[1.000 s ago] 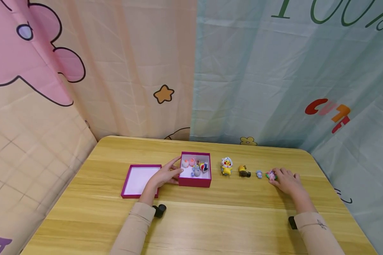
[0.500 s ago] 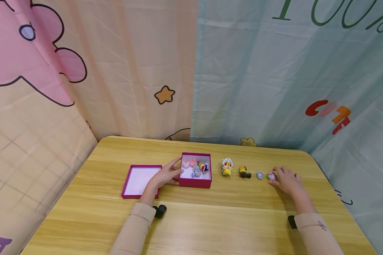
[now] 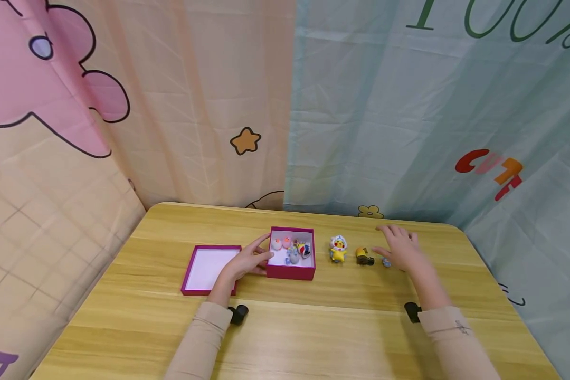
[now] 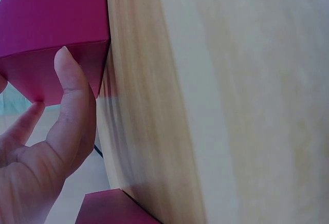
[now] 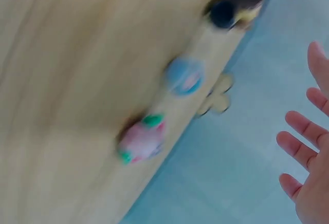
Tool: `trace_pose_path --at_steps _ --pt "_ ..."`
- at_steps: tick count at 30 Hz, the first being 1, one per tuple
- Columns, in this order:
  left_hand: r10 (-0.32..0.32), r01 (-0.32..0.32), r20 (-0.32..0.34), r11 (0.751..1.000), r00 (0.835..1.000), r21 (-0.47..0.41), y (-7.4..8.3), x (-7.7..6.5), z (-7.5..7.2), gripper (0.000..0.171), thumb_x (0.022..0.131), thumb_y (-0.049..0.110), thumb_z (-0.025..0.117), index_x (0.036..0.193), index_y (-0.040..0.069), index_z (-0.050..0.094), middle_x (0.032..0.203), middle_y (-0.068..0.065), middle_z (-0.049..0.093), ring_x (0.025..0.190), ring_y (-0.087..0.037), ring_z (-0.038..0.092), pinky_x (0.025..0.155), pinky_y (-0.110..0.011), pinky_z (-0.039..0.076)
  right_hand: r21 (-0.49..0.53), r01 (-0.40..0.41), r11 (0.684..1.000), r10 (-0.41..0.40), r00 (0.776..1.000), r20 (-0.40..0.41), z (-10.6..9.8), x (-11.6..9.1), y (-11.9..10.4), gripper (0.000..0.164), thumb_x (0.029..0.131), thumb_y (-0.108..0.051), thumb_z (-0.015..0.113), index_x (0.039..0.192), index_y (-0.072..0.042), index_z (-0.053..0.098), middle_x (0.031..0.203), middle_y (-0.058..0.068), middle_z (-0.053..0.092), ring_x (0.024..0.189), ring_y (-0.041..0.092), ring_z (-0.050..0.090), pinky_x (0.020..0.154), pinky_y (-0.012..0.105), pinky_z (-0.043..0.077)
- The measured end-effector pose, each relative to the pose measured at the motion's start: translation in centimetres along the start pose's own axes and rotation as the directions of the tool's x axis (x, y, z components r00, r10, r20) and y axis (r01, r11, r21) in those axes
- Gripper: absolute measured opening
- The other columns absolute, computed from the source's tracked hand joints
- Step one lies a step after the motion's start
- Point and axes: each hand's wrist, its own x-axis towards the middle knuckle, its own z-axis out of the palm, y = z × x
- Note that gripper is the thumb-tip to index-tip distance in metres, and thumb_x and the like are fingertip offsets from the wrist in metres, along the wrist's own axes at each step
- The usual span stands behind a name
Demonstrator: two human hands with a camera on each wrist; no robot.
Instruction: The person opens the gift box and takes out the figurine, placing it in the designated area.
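Observation:
My left hand (image 3: 247, 259) rests against the left side of a magenta box (image 3: 291, 273), its extended fingers and thumb touching the wall, as the left wrist view also shows. Inside the box lie several small toy figures (image 3: 292, 255). My right hand (image 3: 400, 249) hovers with spread fingers and holds nothing. Beneath it is a small blue figure (image 3: 386, 262), partly covered. A pink and green figure (image 5: 142, 141), blurred in the right wrist view, is hidden by this hand in the head view. To the left lies a yellow and dark brown figure (image 3: 363, 257).
A yellow figure with a white hood (image 3: 338, 249) stands right of the box. Left of it, the shallow magenta lid (image 3: 211, 268) lies with its white inside up, partly behind the left arm. Printed curtains (image 3: 351, 121) hang behind the wooden table (image 3: 313, 338).
My right hand has left the pink and green figure, lifting up and to the left with its fingers spreading. The left hand and the box stay put.

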Motion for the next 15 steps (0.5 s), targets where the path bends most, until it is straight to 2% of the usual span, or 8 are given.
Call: trace_pose_path --at_steps 6,15 --pt "0.000 0.000 0.008 1.000 1.000 -0.005 0.0 0.0 0.0 0.063 0.092 0.015 0.055 0.146 0.019 0.022 0.111 -0.020 0.040 0.068 -0.021 0.055 0.068 -0.038 0.056 0.013 0.072 0.997 -0.072 0.997 -0.025 0.6 1.5 -3.5 0.054 0.089 -0.036 0.058 0.132 -0.012 0.039 0.126 0.014 0.041 0.114 0.037 0.039 0.091 0.059 0.026" --pt "-0.005 0.005 -0.008 1.000 1.000 -0.015 0.1 -0.1 0.0 0.064 0.091 0.013 0.056 0.146 0.021 0.024 0.110 -0.019 0.041 0.072 -0.021 0.055 0.067 -0.038 0.056 0.009 0.149 0.989 -0.148 0.989 -0.008 1.5 3.4 -7.9 0.055 0.087 -0.040 0.058 0.133 -0.014 0.041 0.128 0.011 0.043 0.117 0.034 0.039 0.097 0.057 0.026"
